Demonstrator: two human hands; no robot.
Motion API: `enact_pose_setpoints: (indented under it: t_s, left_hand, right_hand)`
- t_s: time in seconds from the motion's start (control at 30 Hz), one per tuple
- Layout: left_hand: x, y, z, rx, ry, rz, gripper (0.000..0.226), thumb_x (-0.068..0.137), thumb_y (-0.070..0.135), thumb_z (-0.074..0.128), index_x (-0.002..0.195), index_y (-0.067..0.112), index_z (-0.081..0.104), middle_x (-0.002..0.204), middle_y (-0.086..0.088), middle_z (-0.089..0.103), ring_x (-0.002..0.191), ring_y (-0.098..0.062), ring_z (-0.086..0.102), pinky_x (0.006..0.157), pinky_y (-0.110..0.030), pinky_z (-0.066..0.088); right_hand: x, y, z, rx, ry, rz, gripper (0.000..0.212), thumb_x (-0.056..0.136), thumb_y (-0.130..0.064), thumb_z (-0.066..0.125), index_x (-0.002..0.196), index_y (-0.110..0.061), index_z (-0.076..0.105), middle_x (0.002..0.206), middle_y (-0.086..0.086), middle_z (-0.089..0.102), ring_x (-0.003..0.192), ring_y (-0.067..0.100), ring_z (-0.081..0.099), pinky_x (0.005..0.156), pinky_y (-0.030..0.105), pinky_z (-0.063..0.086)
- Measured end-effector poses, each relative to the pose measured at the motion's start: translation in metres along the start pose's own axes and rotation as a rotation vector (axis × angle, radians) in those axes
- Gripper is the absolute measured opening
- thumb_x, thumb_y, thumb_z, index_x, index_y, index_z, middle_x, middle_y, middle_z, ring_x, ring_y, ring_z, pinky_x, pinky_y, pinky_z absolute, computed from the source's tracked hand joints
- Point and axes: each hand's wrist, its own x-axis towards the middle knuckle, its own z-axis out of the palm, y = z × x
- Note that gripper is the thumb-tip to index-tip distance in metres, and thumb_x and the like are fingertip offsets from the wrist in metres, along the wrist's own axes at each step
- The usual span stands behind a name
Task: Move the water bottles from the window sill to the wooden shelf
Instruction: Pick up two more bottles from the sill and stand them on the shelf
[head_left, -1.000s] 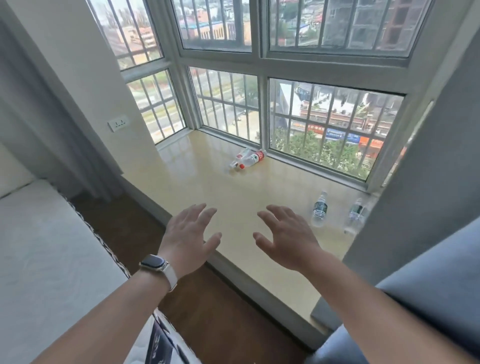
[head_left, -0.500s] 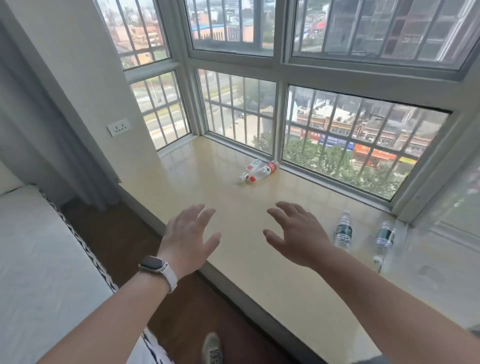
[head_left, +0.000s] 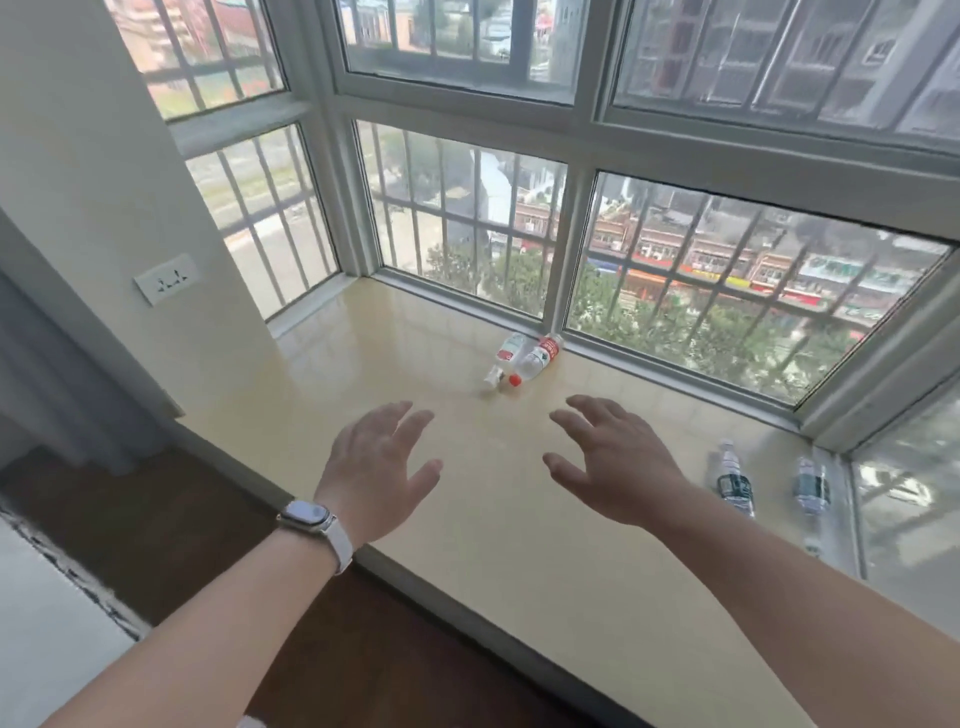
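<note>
- View: one only, head-worn, wide-angle.
- Position: above and behind both forearms, at the near edge of the window sill (head_left: 519, 545).
- Facing: forward and down, toward the barred window (head_left: 727, 291); frame lines bow at the edges.
- Range: left hand (head_left: 376, 467) and right hand (head_left: 618, 462) close, mid-frame; far glass well beyond.
- Margins: dark floor (head_left: 156, 519) lower left, wall socket (head_left: 166, 278) left.
</note>
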Motion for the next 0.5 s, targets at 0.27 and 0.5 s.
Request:
enact_pose_setpoints:
  t_s: [0.27, 0.5]
  left_hand:
    - [0.035, -0.051, 0.001, -0.034, 0.005, 0.014, 0.065, 0.085, 0.062, 0.032, 0.143, 0.032, 0.036, 0.154, 0.0, 0.034, 0.141, -0.022, 0.028, 0.113, -0.044, 0.021]
    - [0.065, -0.075, -0.001, -0.045, 0.027, -0.001, 0.07, 0.081, 0.063, 0.027, 0.141, 0.031, 0.041, 0.15, -0.002, 0.04, 0.138, -0.023, 0.033, 0.111, -0.045, 0.025]
  right_hand:
    - [0.05, -0.019, -0.004, -0.049, -0.02, 0.022, 0.064, 0.092, -0.062, 0.034, 0.146, -0.028, 0.037, 0.156, 0.002, 0.033, 0.142, 0.022, 0.026, 0.11, 0.039, 0.03]
    - [0.093, -0.02, -0.008, -0.058, -0.026, 0.007, 0.084, 0.079, -0.071, 0.012, 0.147, -0.028, 0.038, 0.154, 0.003, 0.036, 0.141, 0.023, 0.029, 0.11, 0.039, 0.032]
